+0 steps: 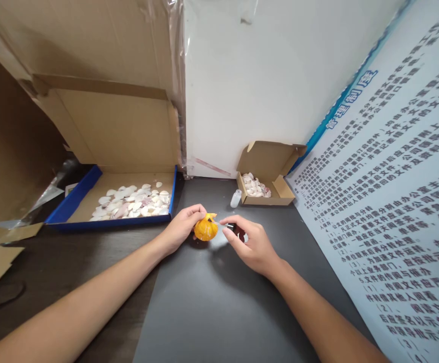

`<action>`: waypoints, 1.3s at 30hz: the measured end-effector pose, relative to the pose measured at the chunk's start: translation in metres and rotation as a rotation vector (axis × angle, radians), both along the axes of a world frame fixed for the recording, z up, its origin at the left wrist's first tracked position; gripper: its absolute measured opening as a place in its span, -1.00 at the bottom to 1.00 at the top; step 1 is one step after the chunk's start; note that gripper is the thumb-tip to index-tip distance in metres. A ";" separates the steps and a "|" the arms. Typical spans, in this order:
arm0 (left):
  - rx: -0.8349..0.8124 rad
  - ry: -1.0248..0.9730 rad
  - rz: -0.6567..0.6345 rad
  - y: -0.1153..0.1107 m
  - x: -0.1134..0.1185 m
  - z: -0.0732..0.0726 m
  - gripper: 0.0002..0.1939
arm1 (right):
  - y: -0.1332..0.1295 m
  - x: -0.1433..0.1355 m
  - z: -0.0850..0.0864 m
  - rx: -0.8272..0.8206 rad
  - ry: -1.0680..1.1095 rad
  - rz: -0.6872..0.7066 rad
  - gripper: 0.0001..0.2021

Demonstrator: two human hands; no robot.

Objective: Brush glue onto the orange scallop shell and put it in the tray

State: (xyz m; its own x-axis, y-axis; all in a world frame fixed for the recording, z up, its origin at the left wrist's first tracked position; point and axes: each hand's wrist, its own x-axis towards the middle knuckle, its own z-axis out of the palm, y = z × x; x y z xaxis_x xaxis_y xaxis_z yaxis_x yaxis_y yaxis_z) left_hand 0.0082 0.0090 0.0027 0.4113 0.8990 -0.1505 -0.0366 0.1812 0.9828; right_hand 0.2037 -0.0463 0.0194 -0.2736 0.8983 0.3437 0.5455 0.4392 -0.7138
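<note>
Right at mid-frame, yellow shell (206, 230): I see it held up at the centre of the picture, ribbed, with a dark spot near its top.
Left hand (184, 225): grasping the yellow shell by its left side, thumb on the near face.
Right hand (255, 241): closed on a small dark piece (232, 227) between thumb and fingers, fingertips near the yellow shell yet apart from it; much of the piece is hidden from me.
Blue-edged box (115, 225): left of centre, lid flap (119, 123) raised behind it; I find pale shells (128, 202) spread over its floor, heaped toward the right, a few lying singly at the back.
Small cardboard box (267, 201): right of centre, lid up; whitish shells (255, 186) with some reddish ones are piled in its left part.
Translucent bottle (236, 199): just beside the small cardboard box, to its left in my view; I cannot tell how full it is.
Grey desktop (198, 312): lower middle, beneath both hands.
Printed sheet (400, 212): filling the right side of my frame.
White panel (249, 96): upper middle, behind the bottle.
</note>
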 end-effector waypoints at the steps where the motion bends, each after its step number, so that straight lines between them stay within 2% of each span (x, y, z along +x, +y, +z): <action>1: 0.002 0.000 0.002 0.000 0.000 0.000 -0.79 | 0.000 0.000 0.000 -0.017 -0.016 0.013 -0.86; 4: 0.002 -0.005 0.006 0.000 0.000 -0.001 -0.79 | -0.002 0.000 0.002 -0.037 -0.028 0.037 -0.87; 10: -0.006 -0.009 0.004 0.000 0.000 0.000 -0.79 | -0.002 -0.001 -0.001 0.025 0.023 -0.001 -0.82; 17: -0.008 -0.005 0.013 -0.001 0.000 0.002 -0.79 | -0.004 -0.002 0.002 -0.034 -0.056 0.056 -0.90; 24: -0.005 -0.008 0.019 -0.001 0.001 0.001 -0.79 | -0.003 -0.002 0.000 0.031 0.025 0.003 -0.82; 32: -0.002 -0.002 0.009 -0.001 0.001 0.003 -0.79 | -0.005 -0.003 0.003 -0.025 -0.062 0.064 -0.89; 39: -0.007 -0.015 0.014 -0.001 0.000 0.003 -0.80 | -0.003 -0.002 0.000 0.026 0.013 0.006 -0.82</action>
State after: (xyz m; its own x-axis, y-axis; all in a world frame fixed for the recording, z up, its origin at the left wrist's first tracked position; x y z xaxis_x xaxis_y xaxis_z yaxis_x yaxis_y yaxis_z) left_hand 0.0086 0.0079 0.0052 0.4013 0.9035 -0.1504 -0.0541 0.1872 0.9808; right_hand 0.2021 -0.0493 0.0193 -0.2747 0.8872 0.3706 0.5337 0.4613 -0.7088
